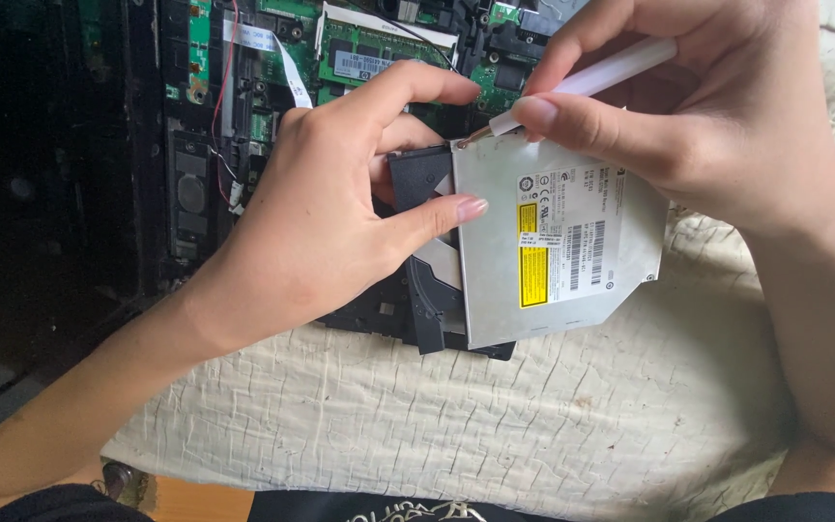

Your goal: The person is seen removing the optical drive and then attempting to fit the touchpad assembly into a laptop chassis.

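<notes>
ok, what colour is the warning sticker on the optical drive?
Yellow, on the silver optical drive; sticker shows best in the head view.

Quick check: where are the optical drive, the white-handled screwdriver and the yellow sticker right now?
optical drive (pixel 495 261): head view, bare silver metal of its top cover.
white-handled screwdriver (pixel 601 75): head view, middle of the white handle, in the right hand's fingers.
yellow sticker (pixel 532 280): head view, lower half of the sticker.

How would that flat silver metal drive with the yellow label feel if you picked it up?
The flat silver metal drive is probably stiff: it juts past the black bezel without sagging. Its smooth casing may be slippery, so the left hand pinches its edge. It looks thin, so likely light.
</notes>
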